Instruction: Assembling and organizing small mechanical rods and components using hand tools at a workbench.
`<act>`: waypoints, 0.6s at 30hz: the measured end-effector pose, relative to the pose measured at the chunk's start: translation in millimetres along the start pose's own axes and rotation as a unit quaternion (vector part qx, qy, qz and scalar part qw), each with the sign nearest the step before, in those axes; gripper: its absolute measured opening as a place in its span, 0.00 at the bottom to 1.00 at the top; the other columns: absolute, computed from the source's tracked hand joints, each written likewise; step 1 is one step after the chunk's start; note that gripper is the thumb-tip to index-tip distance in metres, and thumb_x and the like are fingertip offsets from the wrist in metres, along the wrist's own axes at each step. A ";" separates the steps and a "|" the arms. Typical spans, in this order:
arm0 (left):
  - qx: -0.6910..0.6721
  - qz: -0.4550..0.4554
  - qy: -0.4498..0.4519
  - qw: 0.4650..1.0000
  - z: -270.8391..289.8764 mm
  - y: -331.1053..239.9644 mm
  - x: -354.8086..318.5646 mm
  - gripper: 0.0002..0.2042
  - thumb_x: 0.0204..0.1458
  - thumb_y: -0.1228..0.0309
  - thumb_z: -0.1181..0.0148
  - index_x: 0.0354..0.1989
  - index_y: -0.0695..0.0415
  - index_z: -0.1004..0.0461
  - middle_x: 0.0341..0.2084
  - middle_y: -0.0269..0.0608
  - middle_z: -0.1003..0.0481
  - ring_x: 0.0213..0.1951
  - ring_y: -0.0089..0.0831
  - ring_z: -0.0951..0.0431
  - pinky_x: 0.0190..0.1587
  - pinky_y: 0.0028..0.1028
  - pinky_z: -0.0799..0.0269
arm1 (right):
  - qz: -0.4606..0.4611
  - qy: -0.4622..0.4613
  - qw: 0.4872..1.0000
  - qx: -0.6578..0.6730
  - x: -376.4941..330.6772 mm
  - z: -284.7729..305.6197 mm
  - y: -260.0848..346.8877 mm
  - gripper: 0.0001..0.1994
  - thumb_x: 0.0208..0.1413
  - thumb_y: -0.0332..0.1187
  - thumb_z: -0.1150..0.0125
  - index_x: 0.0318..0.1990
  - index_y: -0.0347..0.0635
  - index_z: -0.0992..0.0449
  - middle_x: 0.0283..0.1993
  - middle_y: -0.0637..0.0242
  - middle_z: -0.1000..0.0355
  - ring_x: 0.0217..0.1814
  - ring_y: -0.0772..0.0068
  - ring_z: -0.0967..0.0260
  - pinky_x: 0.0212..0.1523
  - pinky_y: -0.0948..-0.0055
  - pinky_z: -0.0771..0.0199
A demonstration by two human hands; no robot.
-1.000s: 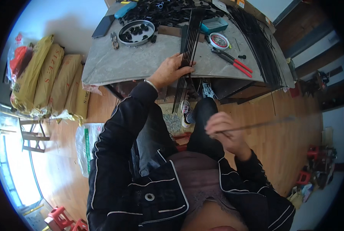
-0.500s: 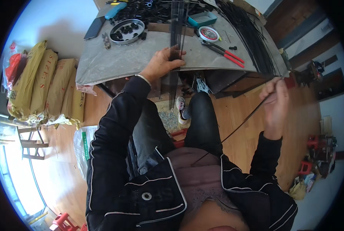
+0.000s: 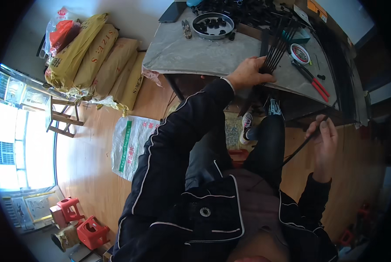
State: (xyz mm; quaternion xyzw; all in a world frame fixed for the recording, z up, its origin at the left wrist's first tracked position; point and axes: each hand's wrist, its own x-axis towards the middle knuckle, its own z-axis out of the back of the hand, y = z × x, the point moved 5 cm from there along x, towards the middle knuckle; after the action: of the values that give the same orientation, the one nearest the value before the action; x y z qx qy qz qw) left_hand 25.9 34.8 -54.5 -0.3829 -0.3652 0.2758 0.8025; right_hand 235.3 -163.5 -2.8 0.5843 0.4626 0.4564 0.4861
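Thin black rod [image 3: 301, 146] pinched in the right hand [image 3: 323, 140], off the bench's near right corner, over the lap. Long way slanting: top end at the fingers, other end down toward the knee. Bundle of black rods [image 3: 277, 46] lying on the bench [image 3: 195, 54] at its near edge, running away toward the far side. Left hand [image 3: 248, 74] closed around the bundle's near end, so nearer to it. Red pliers [image 3: 314, 81] near the right edge. Round tray [image 3: 213, 26] of small black bits near the far edge. Tan sacks [image 3: 95, 61] on the floor by the left side.
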 end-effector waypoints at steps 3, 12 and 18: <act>-0.044 0.022 0.012 0.999 -2.5 -1.4 -1.4 0.16 0.46 0.71 0.32 0.45 0.60 0.23 0.39 0.43 0.22 0.46 0.31 0.23 0.50 0.31 0.28 | -0.003 -0.002 1.000 0.001 -0.6 -1.2 -1.6 0.11 0.64 0.35 0.51 0.46 0.37 0.28 0.29 0.66 0.31 0.31 0.74 0.32 0.33 0.74 0.29; -0.108 0.034 0.053 0.992 -5.2 1.5 -4.6 0.17 0.48 0.72 0.33 0.46 0.61 0.25 0.55 0.44 0.28 0.59 0.34 0.32 0.62 0.34 0.37 | 0.068 -0.062 0.995 -0.029 9.3 1.2 19.4 0.12 0.64 0.33 0.51 0.47 0.35 0.28 0.31 0.64 0.29 0.33 0.73 0.31 0.35 0.73 0.29; -0.117 0.062 0.046 0.990 -2.1 -0.8 -6.5 0.27 0.47 0.69 0.32 0.57 0.61 0.31 0.56 0.40 0.29 0.59 0.29 0.33 0.62 0.28 0.42 | 0.074 -0.068 0.995 -0.024 18.5 -6.0 17.3 0.13 0.64 0.33 0.51 0.48 0.33 0.28 0.33 0.62 0.27 0.33 0.73 0.30 0.33 0.74 0.28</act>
State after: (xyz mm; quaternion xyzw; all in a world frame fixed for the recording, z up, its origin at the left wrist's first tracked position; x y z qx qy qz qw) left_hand 23.9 28.8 -57.2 -0.5080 -0.3330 0.2627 0.7497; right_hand 233.9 -146.2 16.6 0.6351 0.3726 0.4613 0.4950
